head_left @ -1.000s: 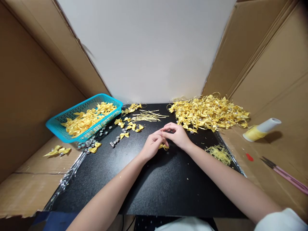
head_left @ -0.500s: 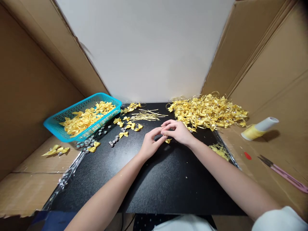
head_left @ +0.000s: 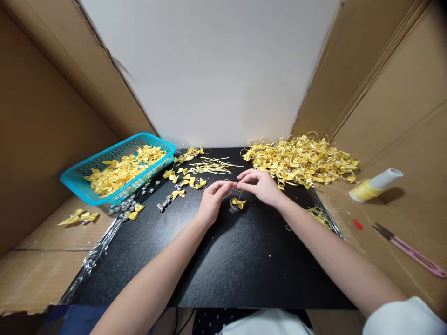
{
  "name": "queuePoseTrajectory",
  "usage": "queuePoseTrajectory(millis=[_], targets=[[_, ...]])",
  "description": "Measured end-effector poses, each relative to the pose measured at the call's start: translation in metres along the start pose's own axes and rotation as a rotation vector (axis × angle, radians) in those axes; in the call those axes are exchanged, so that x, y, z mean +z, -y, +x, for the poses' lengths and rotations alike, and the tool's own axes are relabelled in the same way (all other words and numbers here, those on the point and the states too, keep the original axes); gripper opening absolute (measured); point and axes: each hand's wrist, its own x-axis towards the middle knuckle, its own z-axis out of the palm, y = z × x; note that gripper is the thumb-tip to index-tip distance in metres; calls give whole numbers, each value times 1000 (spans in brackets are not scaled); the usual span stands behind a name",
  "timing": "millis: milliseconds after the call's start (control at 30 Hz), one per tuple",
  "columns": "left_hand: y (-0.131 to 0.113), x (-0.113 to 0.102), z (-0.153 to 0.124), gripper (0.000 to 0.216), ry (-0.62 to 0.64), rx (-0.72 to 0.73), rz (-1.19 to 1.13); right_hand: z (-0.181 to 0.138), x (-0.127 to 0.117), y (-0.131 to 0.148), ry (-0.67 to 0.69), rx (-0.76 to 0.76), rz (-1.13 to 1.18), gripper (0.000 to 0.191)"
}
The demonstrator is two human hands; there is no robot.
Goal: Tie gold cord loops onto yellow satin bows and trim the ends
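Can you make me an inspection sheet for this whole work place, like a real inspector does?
Surface: black tabletop, a few tiny specks.
Work things: yellow bow below the hands, touching the tabletop or not, can't tell; thin cord; bow pile at right; blue basket of bows at left; silver balls.
Clutter: yellow trimmings, red piece, pink-handled scissors, all at right.
Hands: left hand and right hand seem to pinch the cord.
Cables: dark cables below the near edge.
Surroundings: cardboard walls at both sides, pale panel behind.
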Motion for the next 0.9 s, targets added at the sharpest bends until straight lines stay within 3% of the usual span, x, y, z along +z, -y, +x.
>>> queuePoseTrajectory(millis=[133,300,367,667,800,900], targets=[[-4,-4,6,26,-4,5,119,1,-6,4,51,84,122,8],[-21,-9,11,23,271,-178,377,2,-14,12,61,184,169,15],[-27,-9,9,23,324,-200,489,3,-17,15,39,178,174,17],[-25,-3,-4,18,276,1,816,8,-30,12,-159,158,259,30],[-19,-5,-5,14,248,68,841,9,-35,17,-182,161,274,37],[-18,-8,-4,8,286,25,782,9,-42,23,-146,168,243,38]])
